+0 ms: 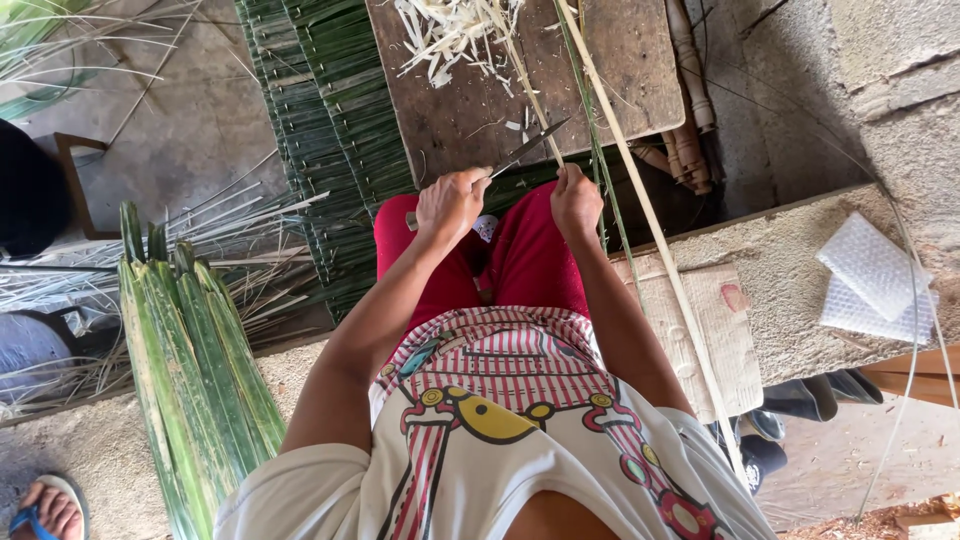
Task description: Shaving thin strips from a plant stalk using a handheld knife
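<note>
The left hand point(452, 203) was closed around a thin-bladed knife point(527, 148); the right hand point(577, 200) pinched a long pale leaf rib point(640, 200) running past the knees. Pale shavings point(450, 35) already heaped the dark wooden board point(620, 70). A bundle of broad green fronds point(195, 370) stood at the left, apparently unstripped.

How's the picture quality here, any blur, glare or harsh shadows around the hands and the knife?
Head view: soft, even daylight, no hard shadows or glare. The left hand with the knife and the right hand on the pale strip look sharp. Wide-lens bending shows at the edges; the shirt looms large.
</note>
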